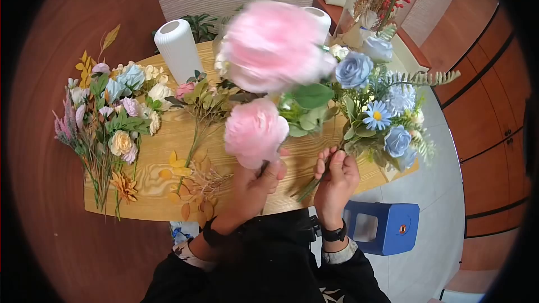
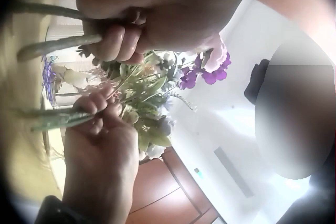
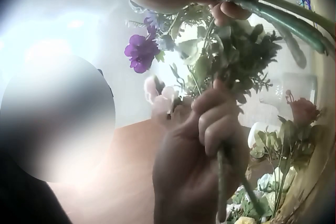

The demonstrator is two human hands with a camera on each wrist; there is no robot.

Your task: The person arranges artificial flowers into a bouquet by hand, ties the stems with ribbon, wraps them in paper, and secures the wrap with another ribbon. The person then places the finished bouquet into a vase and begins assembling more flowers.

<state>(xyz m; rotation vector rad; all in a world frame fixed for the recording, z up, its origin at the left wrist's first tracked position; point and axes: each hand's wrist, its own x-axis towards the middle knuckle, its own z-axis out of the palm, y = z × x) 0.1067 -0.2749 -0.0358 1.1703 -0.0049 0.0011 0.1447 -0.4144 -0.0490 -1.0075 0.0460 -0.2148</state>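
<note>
In the head view my left hand (image 1: 252,188) grips stems beneath a pink peony (image 1: 256,130); a larger pink bloom (image 1: 275,45), blurred, stands above it. To its right my right hand (image 1: 337,182) holds the green stems (image 1: 307,189) of a bouquet with blue roses (image 1: 353,70), a blue daisy (image 1: 377,115) and ferns. Both hands have fingers curled round their stems, as the left wrist view also shows, with thick stem ends (image 2: 58,45) poking out of the left hand (image 2: 163,19). Purple flowers (image 3: 140,53) appear beyond the hands in the right wrist view.
On the wooden table (image 1: 151,179) lie mixed flowers (image 1: 120,140) at the left, a leafy pink-flower stem (image 1: 193,112) and orange leaves (image 1: 205,188). A white vase (image 1: 178,50) stands behind them. A blue stool (image 1: 393,229) is on the floor at the right.
</note>
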